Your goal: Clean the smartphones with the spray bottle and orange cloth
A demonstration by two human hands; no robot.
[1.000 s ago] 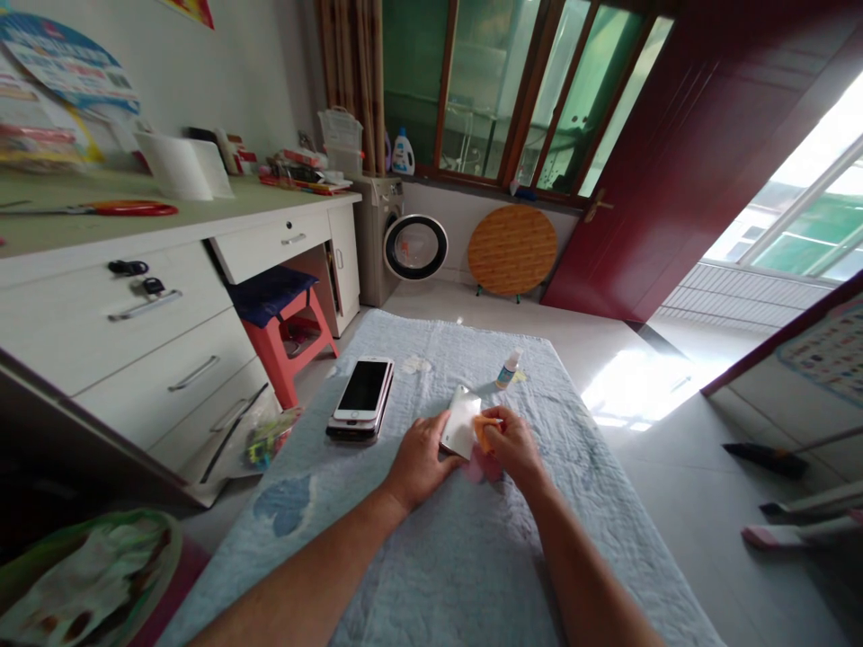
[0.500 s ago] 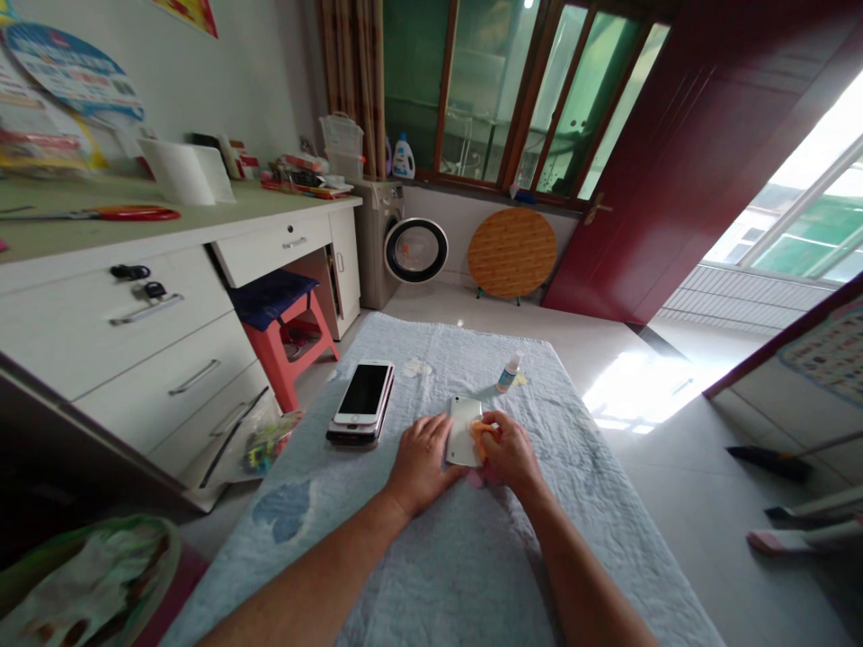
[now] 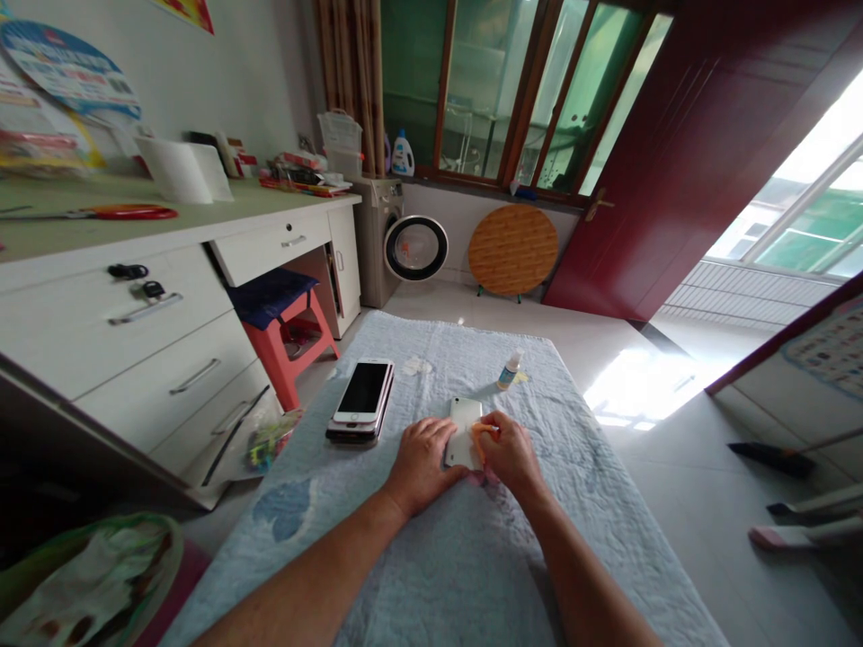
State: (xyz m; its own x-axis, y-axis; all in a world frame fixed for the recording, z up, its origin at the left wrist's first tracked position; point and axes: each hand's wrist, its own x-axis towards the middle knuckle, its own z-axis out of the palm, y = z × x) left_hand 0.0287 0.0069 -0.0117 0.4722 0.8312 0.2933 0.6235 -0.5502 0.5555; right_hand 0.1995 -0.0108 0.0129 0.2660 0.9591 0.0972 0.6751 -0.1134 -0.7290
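A white smartphone lies back side up on the cloth-covered table, its small camera lens at the far left corner. My left hand grips it, fingers along the left edge and thumb at the near end. Pinched in my right hand is a small orange cloth, pressed on the right part of the phone's back. Beyond that hand stands a small spray bottle, upright with a clear cap. To the left, a stack of phones has a white one on top, its dark screen facing up.
A light blue quilted cloth covers the table. On the left are a white desk, a red stool and a waste bin. A washing machine with its door open and a round wooden tabletop stand at the back.
My right hand and the orange cloth have shifted very slightly on the phone's back. The left hand stays on the phone; the bottle and the stack have not moved.
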